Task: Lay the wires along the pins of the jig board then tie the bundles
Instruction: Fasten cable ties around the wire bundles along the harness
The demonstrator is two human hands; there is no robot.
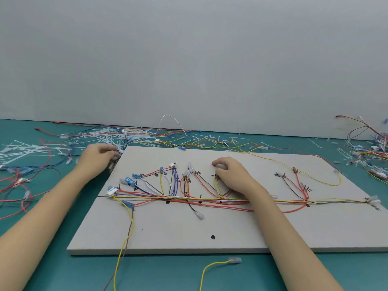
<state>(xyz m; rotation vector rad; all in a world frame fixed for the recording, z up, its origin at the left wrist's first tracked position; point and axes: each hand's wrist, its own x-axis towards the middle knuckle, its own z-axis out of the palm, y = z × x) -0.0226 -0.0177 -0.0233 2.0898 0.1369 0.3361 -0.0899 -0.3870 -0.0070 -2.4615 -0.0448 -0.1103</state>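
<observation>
A teal surface [168, 269] under a plain grey wall carries the pale jig board [189, 232], its wires [189, 198] strung between pins in a red, yellow and white trunk across the middle. The right hand [231, 175] rests on the board, fingers curled and empty. The left hand [98, 157] — blurred — reaches the board's far left corner beside a heap of cable ties [100, 135]; its grip cannot be told.

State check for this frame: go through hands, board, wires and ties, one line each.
left hand: off the board's far left corner, fingers curled on something small, blurred
right hand: resting on the board, fingers curled
jig board: flat on the table
routed wires: laid along the pins
cable ties: loose, heaped left of the board
</observation>
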